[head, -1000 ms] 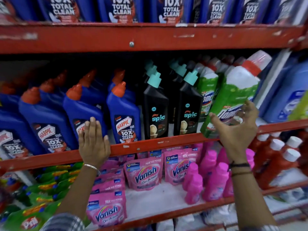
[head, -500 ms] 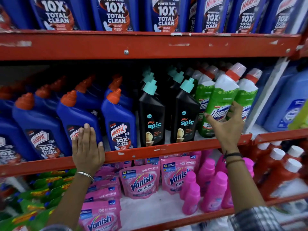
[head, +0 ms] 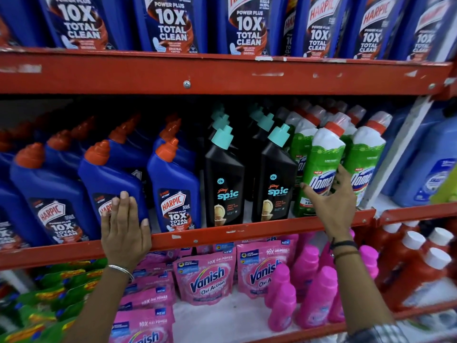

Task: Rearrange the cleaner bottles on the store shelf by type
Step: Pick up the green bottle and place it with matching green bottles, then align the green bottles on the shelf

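The middle shelf (head: 222, 235) holds rows of blue Harpic bottles (head: 175, 184) with orange caps on the left, black Spic bottles (head: 223, 179) with teal caps in the centre and green Domex bottles (head: 321, 159) with white tops on the right. My right hand (head: 331, 201) wraps thumb and fingers around the lower part of the front Domex bottle, which stands upright in its row. My left hand (head: 125, 233) lies flat, fingers together, against the front of a Harpic bottle (head: 111, 179) and over the red shelf edge.
Large Harpic bottles (head: 247, 26) fill the shelf above. Below sit pink Vanish pouches (head: 205, 278), pink bottles (head: 316, 293), red bottles with white caps (head: 420, 268) and green packs (head: 49, 305). Pale blue bottles (head: 430, 164) stand beyond a white divider at right.
The Domex bottle, tilted and held out in front a second ago, now stands upright in the green row. My right hand moved in with it. My left hand stayed on the Harpic bottle.
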Action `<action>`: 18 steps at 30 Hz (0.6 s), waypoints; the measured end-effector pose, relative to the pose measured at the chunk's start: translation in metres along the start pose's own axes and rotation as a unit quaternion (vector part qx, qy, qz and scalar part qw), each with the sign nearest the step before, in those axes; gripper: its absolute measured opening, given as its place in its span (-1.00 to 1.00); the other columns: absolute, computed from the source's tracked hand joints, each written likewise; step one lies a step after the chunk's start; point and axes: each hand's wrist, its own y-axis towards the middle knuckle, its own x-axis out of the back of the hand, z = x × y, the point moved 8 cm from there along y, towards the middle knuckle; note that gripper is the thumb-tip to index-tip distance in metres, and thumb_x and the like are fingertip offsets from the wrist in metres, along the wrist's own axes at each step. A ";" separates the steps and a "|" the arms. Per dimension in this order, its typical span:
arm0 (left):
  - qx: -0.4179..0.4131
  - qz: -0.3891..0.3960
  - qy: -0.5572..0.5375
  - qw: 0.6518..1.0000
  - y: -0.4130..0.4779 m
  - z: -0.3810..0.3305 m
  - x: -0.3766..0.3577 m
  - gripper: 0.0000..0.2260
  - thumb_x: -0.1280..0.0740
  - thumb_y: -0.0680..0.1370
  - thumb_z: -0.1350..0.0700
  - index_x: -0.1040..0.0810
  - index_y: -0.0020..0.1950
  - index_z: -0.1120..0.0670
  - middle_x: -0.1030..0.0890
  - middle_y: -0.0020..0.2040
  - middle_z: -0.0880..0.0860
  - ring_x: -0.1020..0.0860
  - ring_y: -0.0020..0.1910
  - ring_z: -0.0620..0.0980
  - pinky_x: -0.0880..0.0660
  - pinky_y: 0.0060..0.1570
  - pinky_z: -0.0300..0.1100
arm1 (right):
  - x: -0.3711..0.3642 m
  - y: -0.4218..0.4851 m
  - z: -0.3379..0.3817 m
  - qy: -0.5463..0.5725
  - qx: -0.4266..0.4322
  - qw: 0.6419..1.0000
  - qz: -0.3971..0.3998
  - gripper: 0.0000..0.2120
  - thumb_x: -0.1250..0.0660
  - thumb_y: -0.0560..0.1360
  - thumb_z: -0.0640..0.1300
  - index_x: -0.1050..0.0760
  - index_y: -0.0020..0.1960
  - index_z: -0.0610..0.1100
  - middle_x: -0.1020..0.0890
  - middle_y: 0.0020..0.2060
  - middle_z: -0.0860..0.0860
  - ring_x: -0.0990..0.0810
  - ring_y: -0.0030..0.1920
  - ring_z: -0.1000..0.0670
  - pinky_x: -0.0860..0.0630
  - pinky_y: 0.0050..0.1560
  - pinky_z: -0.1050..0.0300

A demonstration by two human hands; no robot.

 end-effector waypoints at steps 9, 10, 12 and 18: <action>0.003 0.008 0.000 1.000 0.001 0.000 -0.001 -0.45 -0.07 0.60 0.07 -0.04 0.55 0.20 0.02 0.58 0.06 0.01 0.55 0.03 0.07 0.51 -0.03 | 0.000 -0.003 0.001 -0.026 0.004 1.000 0.018 -0.14 -0.46 0.27 0.25 -0.23 0.43 -0.07 -0.50 0.32 -0.07 -0.49 0.28 -0.11 -0.50 0.20 -0.15; 0.004 0.009 0.001 1.000 0.001 0.000 0.000 -0.45 -0.08 0.59 0.08 -0.04 0.55 0.20 0.02 0.58 0.05 0.02 0.55 0.03 0.08 0.51 -0.03 | 0.001 -0.004 0.002 -0.035 0.007 0.999 0.017 -0.15 -0.48 0.30 0.21 -0.23 0.44 -0.09 -0.48 0.33 -0.09 -0.47 0.30 -0.12 -0.49 0.21 -0.13; 0.009 0.011 -0.003 1.000 0.003 0.000 0.002 -0.43 -0.09 0.58 0.09 -0.02 0.56 0.19 0.04 0.58 0.04 0.03 0.55 0.02 0.09 0.51 -0.04 | 0.003 -0.010 0.006 -0.054 0.011 0.998 0.013 -0.19 -0.46 0.35 0.19 -0.23 0.44 -0.14 -0.45 0.33 -0.14 -0.43 0.31 -0.14 -0.48 0.20 -0.10; 0.014 0.041 -0.049 0.998 0.008 -0.001 0.009 -0.53 -0.04 0.64 0.06 -0.10 0.54 0.17 0.03 0.57 -0.02 0.01 0.55 -0.01 0.10 0.51 -0.02 | 0.028 -0.037 0.071 0.090 0.105 0.986 -0.091 -0.55 -0.42 0.46 -0.04 -0.39 0.22 -0.26 -0.49 0.11 -0.21 -0.46 0.13 -0.04 -0.40 0.18 0.10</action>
